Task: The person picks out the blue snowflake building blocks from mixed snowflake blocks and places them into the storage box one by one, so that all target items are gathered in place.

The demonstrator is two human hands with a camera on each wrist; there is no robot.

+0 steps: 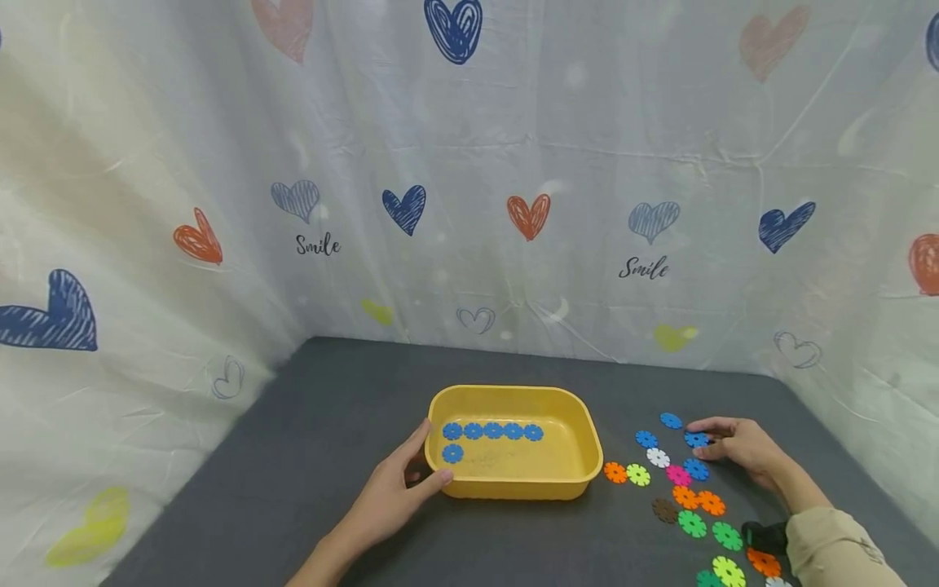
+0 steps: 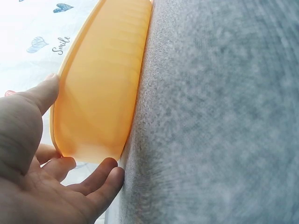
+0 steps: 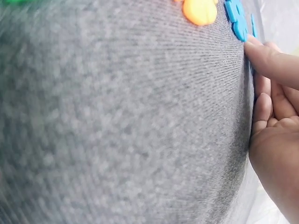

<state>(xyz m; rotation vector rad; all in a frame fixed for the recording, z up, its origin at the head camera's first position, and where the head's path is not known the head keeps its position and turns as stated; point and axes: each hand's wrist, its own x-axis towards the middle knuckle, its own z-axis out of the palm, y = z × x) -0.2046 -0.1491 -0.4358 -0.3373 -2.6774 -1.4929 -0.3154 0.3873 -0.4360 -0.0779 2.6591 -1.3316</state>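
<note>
A yellow plastic basin [image 1: 513,489] stands on the grey cloth. Inside it, several blue snowflake discs lie in a row, with one more blue disc [image 1: 452,453] below the row's left end. My left hand [image 1: 396,481] holds the basin's near left corner, thumb at the rim; the left wrist view shows fingers against the basin's wall [image 2: 98,84]. Off to the right, my right hand [image 1: 748,451] has its thumb and forefinger at opposite edges of a blue snowflake disc [image 1: 697,439] on the cloth. The right wrist view shows the thumb [image 3: 268,60] low beside blue discs.
Loose discs spread right of the basin: blue [image 1: 646,439], white [image 1: 658,457], pink [image 1: 678,474], brown [image 1: 664,510], green [image 1: 692,523], orange [image 1: 614,472] and yellow-green [image 1: 638,474]. Some lie near the right sleeve [image 1: 844,546]. A heart-printed curtain [image 1: 469,269] hangs behind the table.
</note>
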